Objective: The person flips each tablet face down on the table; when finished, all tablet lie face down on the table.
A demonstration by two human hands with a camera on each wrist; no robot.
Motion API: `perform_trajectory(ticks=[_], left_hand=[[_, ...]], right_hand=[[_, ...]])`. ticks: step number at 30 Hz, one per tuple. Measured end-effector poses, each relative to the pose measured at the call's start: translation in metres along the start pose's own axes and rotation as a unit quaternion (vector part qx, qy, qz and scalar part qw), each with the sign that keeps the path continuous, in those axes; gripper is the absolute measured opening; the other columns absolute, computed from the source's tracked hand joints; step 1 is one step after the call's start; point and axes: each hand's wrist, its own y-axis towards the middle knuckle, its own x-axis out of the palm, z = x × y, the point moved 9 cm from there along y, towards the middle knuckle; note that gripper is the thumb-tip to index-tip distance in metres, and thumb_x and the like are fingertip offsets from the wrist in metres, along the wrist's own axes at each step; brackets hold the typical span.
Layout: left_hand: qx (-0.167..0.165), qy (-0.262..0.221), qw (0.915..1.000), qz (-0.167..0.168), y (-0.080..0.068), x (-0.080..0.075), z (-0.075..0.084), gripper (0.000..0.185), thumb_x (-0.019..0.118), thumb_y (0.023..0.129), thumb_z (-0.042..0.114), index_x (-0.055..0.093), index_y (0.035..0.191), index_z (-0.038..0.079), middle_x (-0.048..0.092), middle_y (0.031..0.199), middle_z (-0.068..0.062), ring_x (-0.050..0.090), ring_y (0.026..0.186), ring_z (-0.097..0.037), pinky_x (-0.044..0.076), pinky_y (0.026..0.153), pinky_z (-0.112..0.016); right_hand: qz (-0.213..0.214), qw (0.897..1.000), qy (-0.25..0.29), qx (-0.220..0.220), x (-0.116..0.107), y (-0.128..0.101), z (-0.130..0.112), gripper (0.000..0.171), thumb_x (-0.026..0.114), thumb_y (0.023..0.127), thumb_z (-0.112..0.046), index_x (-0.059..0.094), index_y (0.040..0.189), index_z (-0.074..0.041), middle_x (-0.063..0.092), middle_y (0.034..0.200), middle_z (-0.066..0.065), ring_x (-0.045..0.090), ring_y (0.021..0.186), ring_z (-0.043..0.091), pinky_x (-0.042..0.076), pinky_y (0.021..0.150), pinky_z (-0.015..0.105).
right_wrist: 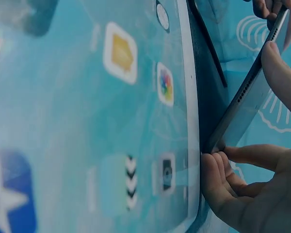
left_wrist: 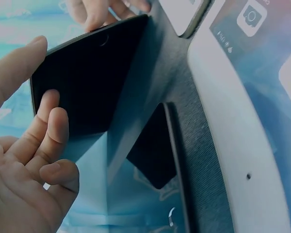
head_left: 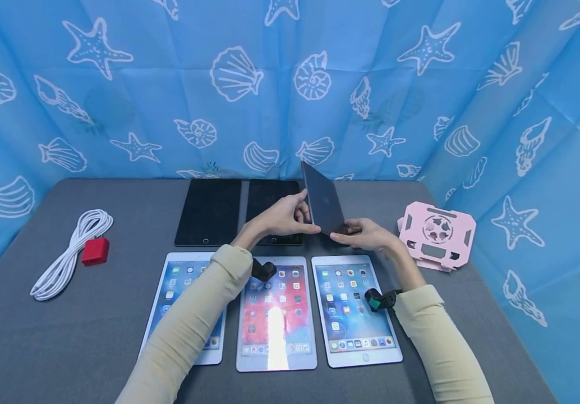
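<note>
A dark tablet (head_left: 323,202) is held tilted on edge over the table's (head_left: 27,336) far middle, gripped by the left hand (head_left: 282,216) and right hand (head_left: 366,233). Two dark tablets (head_left: 210,212) already lie flat beside it; the third seems not yet laid down.

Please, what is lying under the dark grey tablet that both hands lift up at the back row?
Under the tilted dark grey tablet, held by the left hand and right hand, only the grey fabric table shows. The hands and the tablet cover part of that spot.
</note>
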Motion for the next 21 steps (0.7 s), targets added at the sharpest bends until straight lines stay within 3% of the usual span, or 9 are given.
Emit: perform_trajectory(ticks=[6, 14, 21], left_hand=[[-0.010, -0.011, 0.9999, 0.001, 0.003, 0.008, -0.004, 0.107, 0.078, 0.092, 0.029, 0.005, 0.161, -0.006, 0.063, 0.095, -0.003, 0.055, 0.074, -0.009, 0.045, 0.072, -0.020], [-0.028, -0.023, 0.9993, 0.008, 0.009, 0.020, -0.011, 0.109, 0.081, 0.089, 0.028, 0.007, 0.161, -0.007, 0.062, 0.095, -0.003, 0.053, 0.068, -0.007, 0.043, 0.063, -0.018], [-0.047, -0.007, 0.9987, 0.016, 0.014, 0.031, -0.016, 0.109, 0.082, 0.088, 0.028, 0.010, 0.160, -0.009, 0.062, 0.092, -0.003, 0.052, 0.061, -0.006, 0.042, 0.059, -0.018]], right_hand=[[0.020, 1.000, 0.003, 0.012, -0.006, -0.003, 0.004, 0.101, 0.069, 0.095, -0.049, 0.016, 0.160, 0.008, 0.032, 0.159, 0.035, 0.051, 0.137, 0.047, 0.038, 0.117, 0.057], [0.043, 0.999, -0.014, 0.021, -0.013, -0.006, 0.008, 0.103, 0.072, 0.093, -0.046, 0.016, 0.160, 0.009, 0.030, 0.159, 0.037, 0.031, 0.149, 0.048, 0.029, 0.121, 0.061], [0.062, 0.997, -0.016, 0.034, -0.017, -0.006, 0.014, 0.105, 0.076, 0.091, -0.042, 0.015, 0.159, 0.010, 0.027, 0.159, 0.039, 0.030, 0.149, 0.051, 0.029, 0.121, 0.062]])
